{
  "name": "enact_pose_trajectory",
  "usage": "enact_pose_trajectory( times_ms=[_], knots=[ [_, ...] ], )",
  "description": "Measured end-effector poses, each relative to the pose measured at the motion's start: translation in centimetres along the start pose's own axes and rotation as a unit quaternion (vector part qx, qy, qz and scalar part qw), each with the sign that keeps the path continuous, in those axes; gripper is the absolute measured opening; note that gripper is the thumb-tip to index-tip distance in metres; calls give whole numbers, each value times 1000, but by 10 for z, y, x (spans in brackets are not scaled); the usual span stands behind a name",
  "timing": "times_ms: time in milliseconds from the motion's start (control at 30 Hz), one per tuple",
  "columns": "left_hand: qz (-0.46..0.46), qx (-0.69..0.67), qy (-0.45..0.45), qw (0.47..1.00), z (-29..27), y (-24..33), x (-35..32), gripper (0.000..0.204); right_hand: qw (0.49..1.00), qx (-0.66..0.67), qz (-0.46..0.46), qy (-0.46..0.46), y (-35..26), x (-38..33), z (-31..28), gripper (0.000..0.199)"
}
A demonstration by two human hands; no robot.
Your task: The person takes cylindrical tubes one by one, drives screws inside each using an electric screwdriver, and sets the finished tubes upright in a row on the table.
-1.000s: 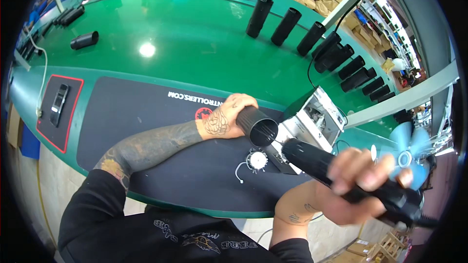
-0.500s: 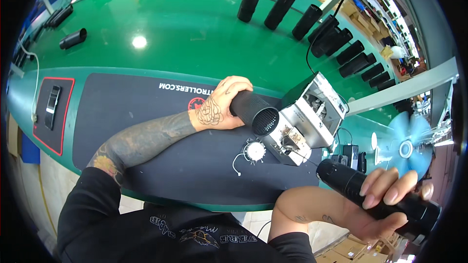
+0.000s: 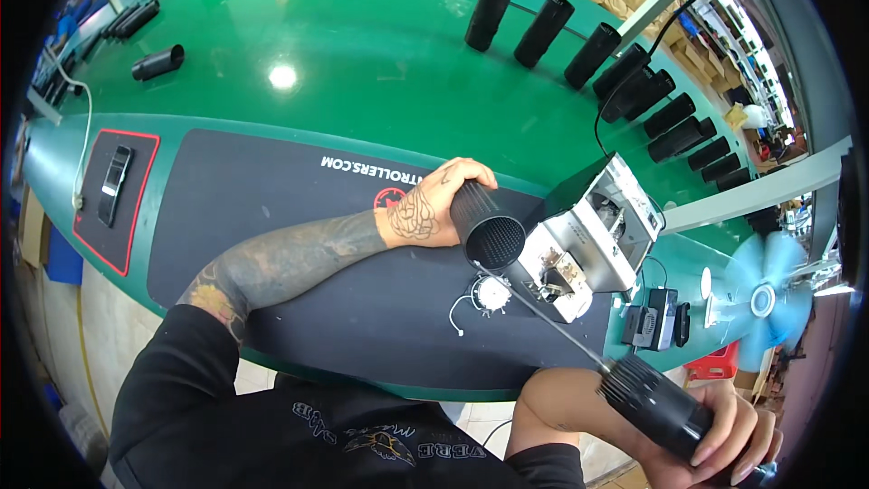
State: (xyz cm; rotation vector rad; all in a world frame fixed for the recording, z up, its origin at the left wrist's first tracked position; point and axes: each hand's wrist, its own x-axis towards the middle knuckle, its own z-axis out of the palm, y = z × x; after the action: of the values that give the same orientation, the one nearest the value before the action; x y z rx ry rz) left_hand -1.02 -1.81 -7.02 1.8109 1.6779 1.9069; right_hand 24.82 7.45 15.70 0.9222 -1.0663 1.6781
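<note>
My left hand (image 3: 442,203) is wrapped round a black cylinder-shaped housing (image 3: 478,204), whose perforated, mesh-like end tilts toward me. In my right hand (image 3: 731,439), at the lower right, is a black electric screwdriver (image 3: 659,406). Its long thin shaft points up and left, and the tip ends at the lower rim of the housing; whether it touches cannot be made out. Just below the housing, a small round pale part (image 3: 491,293) with a short white wire lies on the dark mat (image 3: 362,326). Close to the right stands a silver and black screw-feeder-like machine (image 3: 593,240).
Several black tubes (image 3: 491,11) stand along the green table's (image 3: 353,63) back right, and one tube (image 3: 158,63) lies at the far left. A phone-like device (image 3: 115,186) rests on a red-edged mat. A blue fan (image 3: 762,299) spins at right beside small black boxes (image 3: 663,317).
The screwdriver has swung from beside the machine, down and with its shaft now reaching the housing's rim. My left hand keeps its hold, the housing's end turned more toward me.
</note>
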Motion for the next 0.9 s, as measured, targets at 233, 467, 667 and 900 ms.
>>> enact_pose_trajectory(
  times_ms=[233,467,667,900],
  knots=[
    [2,-32,32,999,7,6,2,59,968,-251,8,-15,85,-1,20,44],
    [11,-24,44,999,7,9,6,59,963,-265,50,12,86,-4,19,47],
    [11,-17,45,999,2,9,6,60,964,-260,29,55,96,-7,24,51],
    [-2,-12,48,999,-3,14,7,59,951,-309,-21,-5,104,-9,27,47]
  ],
)
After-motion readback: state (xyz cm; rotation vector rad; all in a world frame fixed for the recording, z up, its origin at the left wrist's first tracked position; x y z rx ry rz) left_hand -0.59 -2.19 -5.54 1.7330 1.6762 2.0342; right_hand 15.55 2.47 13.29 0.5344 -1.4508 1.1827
